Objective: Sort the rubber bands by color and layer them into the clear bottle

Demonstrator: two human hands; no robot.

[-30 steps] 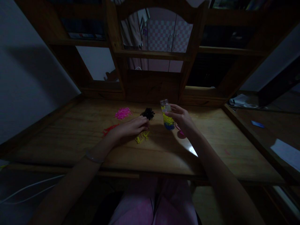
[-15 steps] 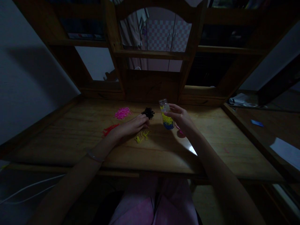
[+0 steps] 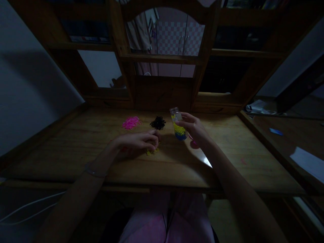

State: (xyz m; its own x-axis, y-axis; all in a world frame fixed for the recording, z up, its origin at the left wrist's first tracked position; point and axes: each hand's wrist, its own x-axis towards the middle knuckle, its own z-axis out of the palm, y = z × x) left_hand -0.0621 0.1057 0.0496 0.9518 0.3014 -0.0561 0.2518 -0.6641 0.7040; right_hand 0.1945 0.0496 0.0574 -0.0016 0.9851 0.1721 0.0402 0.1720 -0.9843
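Note:
My right hand (image 3: 193,126) is wrapped around a clear jar (image 3: 174,110), which leans a little to the left above the desk. Inside the jar lie small yellow rubber bands (image 3: 179,129) over a blue layer. My left hand (image 3: 139,140) reaches down to a small pile of yellow rubber bands (image 3: 151,152), its fingers bent and pinched at the pile. Just beyond that hand is a heap of black rubber bands (image 3: 158,123). A pink heap of bands (image 3: 131,122) sits farther left. Red bands (image 3: 124,149) are mostly hidden under my left hand.
A round pink object (image 3: 194,144) lies beside my right wrist, partly covered. The wooden desk (image 3: 172,168) has a shelf unit (image 3: 162,59) along its back. On a surface at the right are white paper (image 3: 307,163) and a small blue item (image 3: 275,131).
My left hand has moved from beside the black heap toward me, onto the yellow bands. It now covers most of the red bands. My right hand still holds the jar, nearly unmoved.

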